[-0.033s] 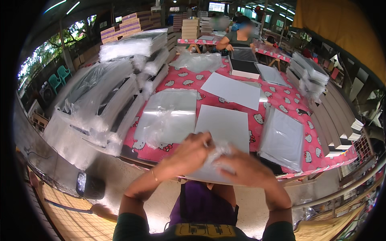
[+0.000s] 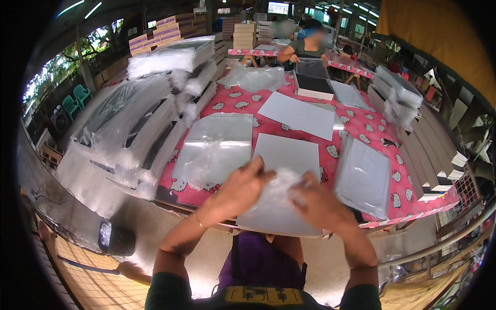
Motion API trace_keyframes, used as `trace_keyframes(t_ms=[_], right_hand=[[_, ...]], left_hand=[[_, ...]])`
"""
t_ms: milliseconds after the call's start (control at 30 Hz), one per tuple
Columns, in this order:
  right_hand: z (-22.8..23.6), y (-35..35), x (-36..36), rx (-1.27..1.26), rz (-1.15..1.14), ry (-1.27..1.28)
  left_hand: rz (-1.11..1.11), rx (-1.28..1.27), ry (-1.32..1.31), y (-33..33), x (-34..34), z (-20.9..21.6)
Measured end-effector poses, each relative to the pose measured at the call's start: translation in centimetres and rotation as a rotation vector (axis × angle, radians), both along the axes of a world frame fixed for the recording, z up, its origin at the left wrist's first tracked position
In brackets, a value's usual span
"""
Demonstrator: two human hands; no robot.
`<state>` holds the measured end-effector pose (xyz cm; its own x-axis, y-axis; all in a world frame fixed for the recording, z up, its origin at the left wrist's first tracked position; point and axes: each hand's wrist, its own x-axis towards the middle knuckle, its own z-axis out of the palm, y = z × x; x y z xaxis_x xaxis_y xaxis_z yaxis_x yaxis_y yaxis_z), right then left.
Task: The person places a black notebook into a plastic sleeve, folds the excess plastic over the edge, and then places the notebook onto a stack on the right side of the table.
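Note:
A thin clear plastic sleeve (image 2: 281,183) is crumpled up between my two hands, above a white board (image 2: 287,149) lying at the table's near edge. My left hand (image 2: 244,186) is closed, pinching the sleeve's left side. On its right side, the fingers of my right hand (image 2: 321,202) curl around the plastic, slightly blurred by motion. A stack of flat clear sleeves (image 2: 219,147), with a loose crumpled one on top, lies left of the board. To the right rests a pile of plastic-wrapped white sheets (image 2: 363,178).
Tall stacks of plastic-wrapped panels (image 2: 129,121) crowd the table's left side. Another white sheet (image 2: 297,114) lies farther back on the pink patterned tablecloth (image 2: 238,106). Across the table, a person (image 2: 310,49) handles a black panel over a box (image 2: 314,90). Long boxes (image 2: 426,150) line the right edge.
Both hands have moved a little away from me, and my right hand has shifted to the right. The plastic between them is spread wider. The person opposite has tilted the black panel lower.

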<state>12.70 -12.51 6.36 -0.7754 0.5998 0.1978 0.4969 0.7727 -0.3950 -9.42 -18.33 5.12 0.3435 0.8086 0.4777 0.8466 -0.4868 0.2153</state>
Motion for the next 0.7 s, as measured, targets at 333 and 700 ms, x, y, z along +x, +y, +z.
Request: trace_keyframes(t_ms=[333, 700], right_hand=[[1.1, 3.5, 4.4, 0.884, -0.600, 0.531], [-4.5, 5.1, 9.5, -0.663, 0.497, 0.811]], left_hand=[[0.367, 0.711, -0.069, -1.3, 0.3, 0.3], [-0.362, -0.194, -1.019, -5.5, -2.7, 1.1]])
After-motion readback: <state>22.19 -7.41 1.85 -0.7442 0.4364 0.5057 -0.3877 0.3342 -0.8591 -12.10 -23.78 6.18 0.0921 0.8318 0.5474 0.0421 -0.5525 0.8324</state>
